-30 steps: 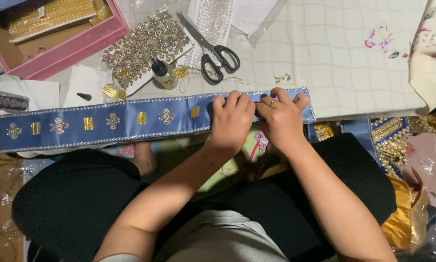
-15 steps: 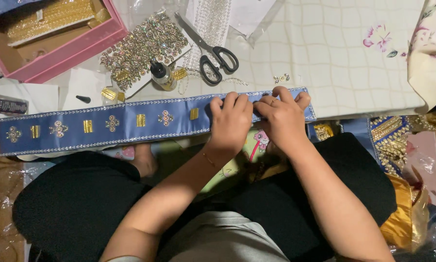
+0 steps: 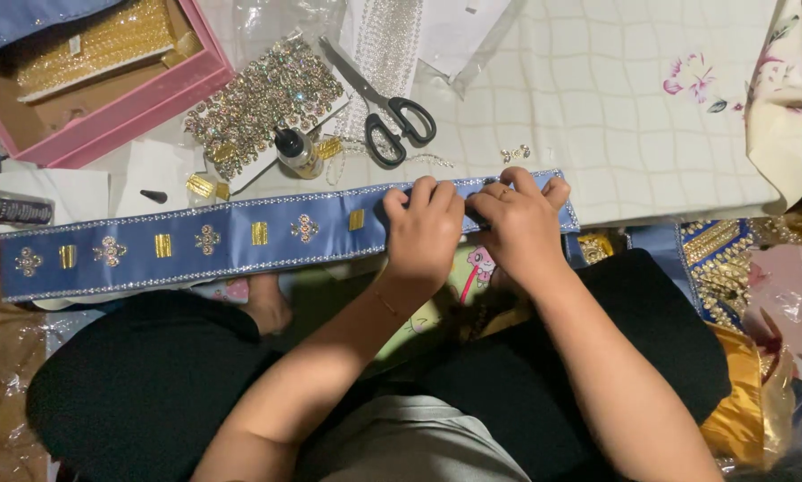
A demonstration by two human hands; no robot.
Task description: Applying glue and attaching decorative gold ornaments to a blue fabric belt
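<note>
In the head view, a long blue fabric band, edged with small silver stones and set with gold rectangles and jewelled crosses, is seen stretched from left to right along the near edge of the table, which is covered by a pale checked cloth with a pink flower print. The right end of the band is covered by both hands. The left hand is laid flat on the band, its fingers curled and pressed together, knuckles up. The right hand is placed just beside it, touching it at the fingertips, with the fingers bent down onto the band; whether something small is pinched under them cannot be told.

Beyond the band, black-handled scissors are lying open on the table. To their left, a small dark-capped glue bottle is standing beside a card of gold and crystal trim. A pink box holding gold trim is set at the far left corner. A black-and-white tube is lying at the left edge, near a white sheet of paper. Blue and gold embroidered pieces are piled to the right of the person's black-clad knee.
</note>
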